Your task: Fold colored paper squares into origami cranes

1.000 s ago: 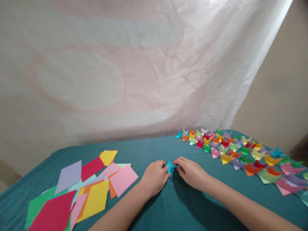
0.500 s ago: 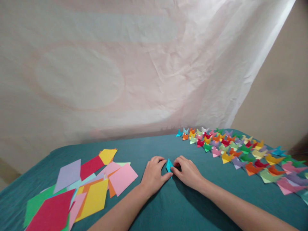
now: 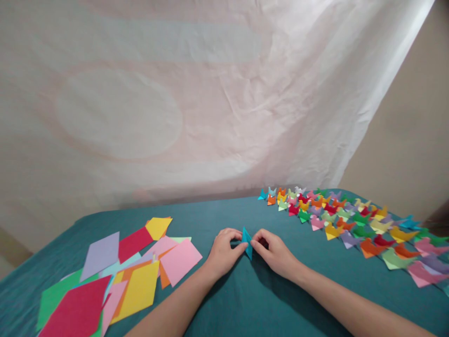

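A small piece of folded blue paper (image 3: 247, 244), narrow and pointed at top and bottom, is between my hands just above the green-blue tablecloth (image 3: 242, 299). My left hand (image 3: 226, 250) pinches its left side between thumb and fingers. On the opposite side, the thumb and bent fingers of my right hand (image 3: 271, 248) grip its right edge. Fingertips cover part of the folds.
Loose coloured paper sheets (image 3: 136, 290) overlap on the left side of the table. Rows of small folded paper birds (image 3: 333, 231) in many colours stand on the right. A pale hanging sheet (image 3: 196, 107) rises behind the table.
The folded blue paper now stands more upright and shows more of its length. My left thumb has moved up along it, and my right fingers have shifted slightly up its edge.
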Motion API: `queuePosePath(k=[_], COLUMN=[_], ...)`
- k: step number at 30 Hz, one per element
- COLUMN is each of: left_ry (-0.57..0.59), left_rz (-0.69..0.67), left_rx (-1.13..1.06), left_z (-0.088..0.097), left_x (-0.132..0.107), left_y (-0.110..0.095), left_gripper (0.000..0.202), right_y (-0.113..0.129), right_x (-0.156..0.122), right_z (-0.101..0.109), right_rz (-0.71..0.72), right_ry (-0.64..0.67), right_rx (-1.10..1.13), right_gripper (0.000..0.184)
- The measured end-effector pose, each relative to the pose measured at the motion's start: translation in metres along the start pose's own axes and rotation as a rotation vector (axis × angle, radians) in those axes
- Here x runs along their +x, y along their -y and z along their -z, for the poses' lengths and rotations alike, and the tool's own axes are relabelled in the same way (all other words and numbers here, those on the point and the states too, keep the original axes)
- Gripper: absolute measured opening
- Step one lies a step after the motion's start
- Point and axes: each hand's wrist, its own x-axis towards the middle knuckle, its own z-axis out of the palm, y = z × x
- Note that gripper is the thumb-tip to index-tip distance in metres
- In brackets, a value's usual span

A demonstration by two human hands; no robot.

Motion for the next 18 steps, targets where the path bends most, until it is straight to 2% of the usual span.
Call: queuePosePath(k=[9, 12, 18], left_ry=[0.058, 0.069, 0.077], left_rz=[0.055, 0.055, 0.048], left_rx=[-0.278, -0.344, -0.401], left_z=[-0.0009, -0.0019, -0.0042], left_x=[0.0007, 0.0004, 0.0008], left_y=[0.0005, -0.001, 0.0005], left_gripper=[0.015, 0.016, 0.021], right_y=[0.0088, 0.0073, 0.002], right_x=[-0.0001, 0.0006, 0.0006], right_z=[0.0039, 0.0041, 0.0025], right_rz=[-0.059, -0.06, -0.033], right_ry=[0.019, 0.081, 0.067], right_rx=[0.315, 0.305, 0.288], right_gripper=[0.027, 0.03, 0.03])
